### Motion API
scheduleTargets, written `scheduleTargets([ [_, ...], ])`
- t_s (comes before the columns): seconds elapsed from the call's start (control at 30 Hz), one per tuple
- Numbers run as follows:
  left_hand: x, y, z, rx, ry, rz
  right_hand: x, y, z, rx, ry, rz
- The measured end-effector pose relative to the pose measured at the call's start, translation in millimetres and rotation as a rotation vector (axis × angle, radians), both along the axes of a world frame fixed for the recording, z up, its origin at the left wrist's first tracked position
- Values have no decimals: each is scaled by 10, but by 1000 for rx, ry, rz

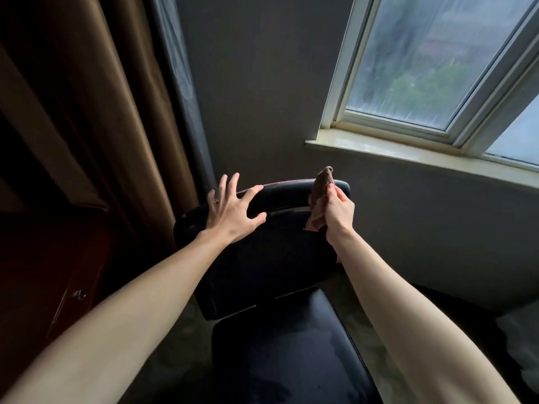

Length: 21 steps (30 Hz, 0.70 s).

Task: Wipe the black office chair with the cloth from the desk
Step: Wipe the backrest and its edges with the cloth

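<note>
Window [437, 62] corner: one black chair [262, 258], one cloth [319, 196], two hands [230, 212] [339, 209]

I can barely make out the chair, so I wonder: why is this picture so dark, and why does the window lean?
Head view: light enters only through the white-framed window, leaving the black padded office chair and brown curtain in shadow; its wide-angle lens slants straight lines; the left hand, right hand and small brown cloth look sharp.
</note>
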<state>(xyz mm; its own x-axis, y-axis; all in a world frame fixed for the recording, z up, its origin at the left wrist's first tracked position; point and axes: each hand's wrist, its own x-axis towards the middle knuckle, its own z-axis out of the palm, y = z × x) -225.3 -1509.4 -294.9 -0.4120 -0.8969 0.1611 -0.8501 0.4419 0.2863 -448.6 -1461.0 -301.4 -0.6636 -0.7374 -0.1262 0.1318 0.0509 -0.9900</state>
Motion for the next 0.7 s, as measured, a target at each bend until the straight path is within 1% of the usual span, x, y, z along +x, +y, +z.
scheduleTargets([
  [0.1, -144, -139, -33, -17, 21, 7, -243, -193, 29, 28, 52, -26],
  [0.2, -286, -288, -63, 7, 3, 61, -459, -373, 72, 81, 240, -13],
  [0.3, -407, -461, -93, 12, -19, 126, -510, -509, 69, 39, 536, 120],
  [0.4, -492, -612, -142, 15, -55, 180, -465, -656, -129, 64, 968, 300],
  [0.43, -510, -650, -165, 20, -69, 194, -432, -689, -219, 65, 1092, 333],
  [0.47, -520, -682, -187, 28, -81, 206, -395, -703, -287, 67, 1176, 356],
  [0.57, -509, -762, -247, 34, -106, 236, -362, -768, -364, 87, 1267, 381],
  [0.7, -459, -870, -251, 4, -132, 251, -286, -990, -364, 46, 1365, 387],
])
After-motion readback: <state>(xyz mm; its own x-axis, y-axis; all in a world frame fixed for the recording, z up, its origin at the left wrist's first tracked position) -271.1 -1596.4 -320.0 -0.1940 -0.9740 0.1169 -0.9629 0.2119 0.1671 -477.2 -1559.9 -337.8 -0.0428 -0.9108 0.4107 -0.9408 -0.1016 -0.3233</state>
